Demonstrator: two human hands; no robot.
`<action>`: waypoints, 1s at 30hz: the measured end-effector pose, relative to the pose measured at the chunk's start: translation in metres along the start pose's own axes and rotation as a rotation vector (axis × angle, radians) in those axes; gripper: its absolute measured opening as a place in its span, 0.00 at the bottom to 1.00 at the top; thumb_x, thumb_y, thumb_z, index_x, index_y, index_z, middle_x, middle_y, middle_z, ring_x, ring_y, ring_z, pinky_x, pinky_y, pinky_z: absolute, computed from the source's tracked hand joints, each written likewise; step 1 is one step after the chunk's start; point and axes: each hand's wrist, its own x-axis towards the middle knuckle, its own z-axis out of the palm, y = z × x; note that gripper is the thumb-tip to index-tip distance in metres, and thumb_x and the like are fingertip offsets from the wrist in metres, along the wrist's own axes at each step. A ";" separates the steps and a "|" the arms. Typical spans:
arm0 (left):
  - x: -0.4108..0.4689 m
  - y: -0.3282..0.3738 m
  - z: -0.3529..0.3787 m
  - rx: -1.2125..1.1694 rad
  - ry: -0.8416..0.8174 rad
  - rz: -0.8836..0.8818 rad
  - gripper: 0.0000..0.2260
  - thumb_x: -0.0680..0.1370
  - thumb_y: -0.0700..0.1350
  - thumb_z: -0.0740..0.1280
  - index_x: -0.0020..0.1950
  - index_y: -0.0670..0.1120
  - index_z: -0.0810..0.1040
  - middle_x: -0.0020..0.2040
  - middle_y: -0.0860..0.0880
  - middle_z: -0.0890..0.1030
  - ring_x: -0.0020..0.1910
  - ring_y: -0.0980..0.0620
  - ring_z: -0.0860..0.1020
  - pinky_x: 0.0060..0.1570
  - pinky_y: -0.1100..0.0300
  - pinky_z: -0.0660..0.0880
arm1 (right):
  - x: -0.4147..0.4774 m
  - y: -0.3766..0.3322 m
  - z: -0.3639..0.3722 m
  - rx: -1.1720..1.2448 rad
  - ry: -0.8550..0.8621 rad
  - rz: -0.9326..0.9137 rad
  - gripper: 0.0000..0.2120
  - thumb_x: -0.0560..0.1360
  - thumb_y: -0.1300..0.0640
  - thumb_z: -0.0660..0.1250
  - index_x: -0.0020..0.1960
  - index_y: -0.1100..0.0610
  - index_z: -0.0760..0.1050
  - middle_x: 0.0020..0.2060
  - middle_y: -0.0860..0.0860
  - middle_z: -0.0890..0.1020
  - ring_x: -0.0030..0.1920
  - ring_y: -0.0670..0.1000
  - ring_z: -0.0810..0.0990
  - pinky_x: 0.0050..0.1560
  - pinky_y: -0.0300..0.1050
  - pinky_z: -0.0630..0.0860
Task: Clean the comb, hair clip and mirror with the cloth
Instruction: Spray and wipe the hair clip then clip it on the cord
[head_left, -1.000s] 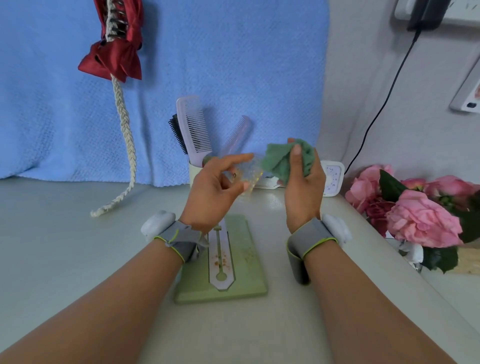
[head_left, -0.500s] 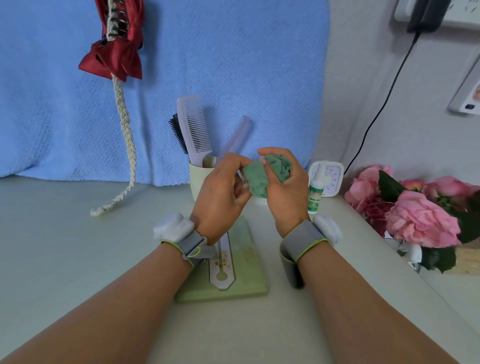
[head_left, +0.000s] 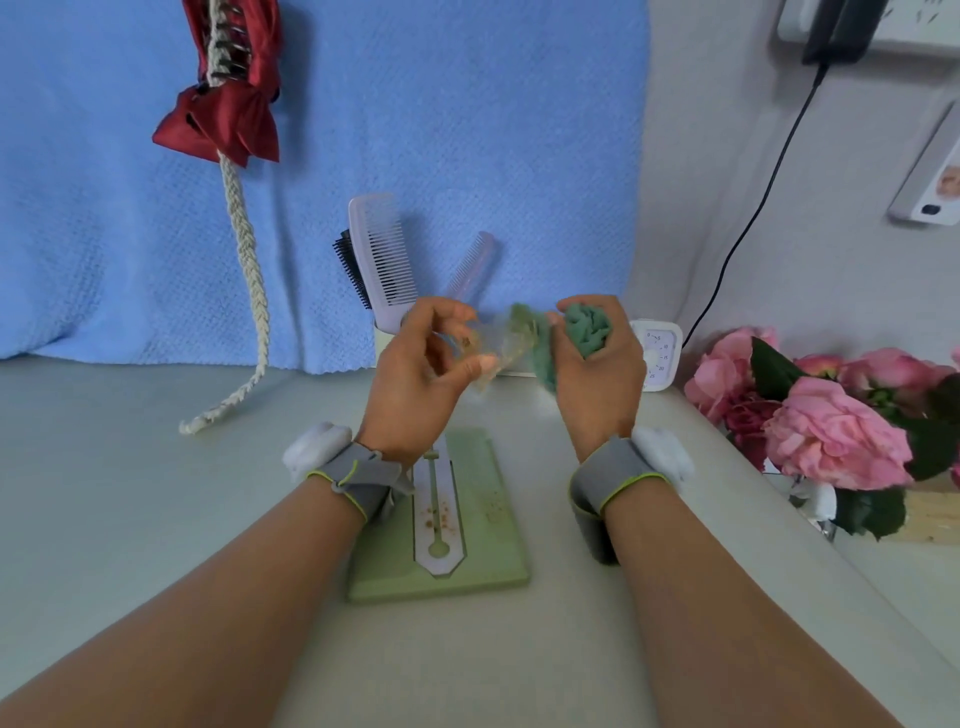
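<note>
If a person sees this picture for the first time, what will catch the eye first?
The two hands at the centre: the left hand pinches a clear hair clip, the right hand grips a green cloth. Then the pink roses at the right edge, and the red bow hanging before the blue towel at upper left.

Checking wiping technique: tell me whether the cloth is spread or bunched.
Bunched. The green cloth is crumpled into a wad, gripped in the right hand.

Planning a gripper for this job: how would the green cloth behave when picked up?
Probably floppy: the cloth bunches into folds inside the right hand. Likely light, since curled fingers alone hold it up. Its loose end hangs down, so expect sagging.
</note>
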 end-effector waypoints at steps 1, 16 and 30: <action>0.001 -0.002 0.000 -0.022 0.053 -0.031 0.14 0.72 0.40 0.74 0.55 0.44 0.74 0.43 0.52 0.74 0.36 0.50 0.69 0.42 0.65 0.70 | 0.000 0.003 -0.002 -0.164 0.003 -0.121 0.05 0.74 0.52 0.69 0.50 0.48 0.78 0.45 0.46 0.80 0.46 0.46 0.77 0.48 0.36 0.72; -0.001 -0.016 0.005 0.468 0.014 0.189 0.15 0.68 0.33 0.67 0.53 0.44 0.74 0.51 0.47 0.68 0.52 0.48 0.68 0.53 0.57 0.69 | -0.021 -0.023 0.003 0.035 -0.529 0.241 0.21 0.71 0.37 0.69 0.46 0.55 0.77 0.33 0.51 0.86 0.36 0.43 0.84 0.36 0.38 0.73; 0.001 -0.001 0.000 -0.201 -0.046 -0.114 0.14 0.78 0.35 0.65 0.62 0.45 0.72 0.56 0.40 0.76 0.50 0.42 0.81 0.47 0.51 0.82 | -0.010 -0.009 0.005 0.523 -0.428 0.389 0.17 0.75 0.63 0.71 0.62 0.59 0.73 0.53 0.58 0.84 0.49 0.53 0.84 0.53 0.46 0.80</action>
